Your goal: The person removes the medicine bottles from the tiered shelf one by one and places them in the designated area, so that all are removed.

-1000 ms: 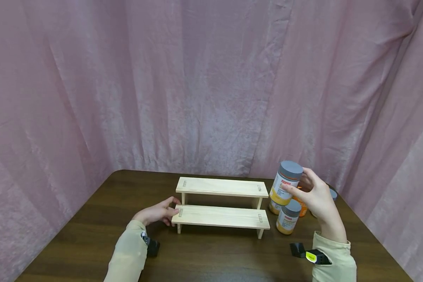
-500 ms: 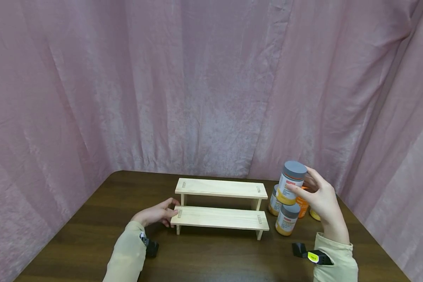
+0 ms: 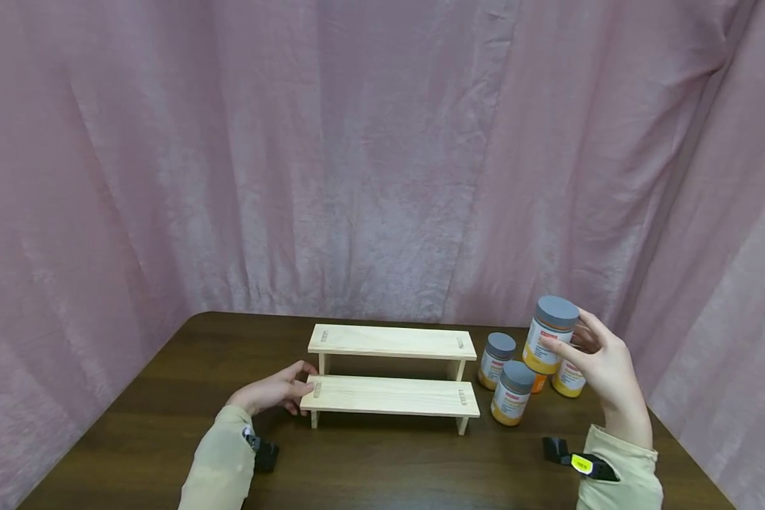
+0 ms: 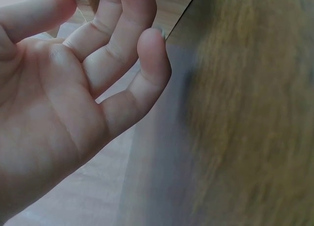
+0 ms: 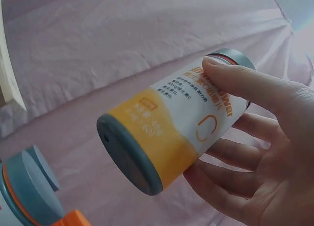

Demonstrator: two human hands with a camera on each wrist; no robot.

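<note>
My right hand (image 3: 605,368) holds a vitamin C tablet jar (image 3: 550,336) with a grey lid and a white and yellow label. Thumb and fingers wrap the jar's upper part, and it hangs tilted above other jars. The right wrist view shows its grey base pointing down-left. At the left end of a two-tier wooden shelf (image 3: 389,394), my left hand (image 3: 274,391) pinches the lower board between thumb and fingers. In the left wrist view only a bit of pale wood shows beyond the thumb, at the top.
Right of the shelf stand two grey-lidded jars, a rear one (image 3: 496,363) and a front one (image 3: 511,394). An orange container (image 3: 538,383) is mostly hidden under the held jar. Another yellow-labelled jar (image 3: 569,379) stands behind the right hand. A pink curtain (image 3: 370,177) borders the brown table (image 3: 357,467).
My right hand has moved right with the jar, uncovering the rear grey-lidded jar and the yellow-labelled one. The left hand keeps its hold on the shelf; the head view has shifted slightly.
</note>
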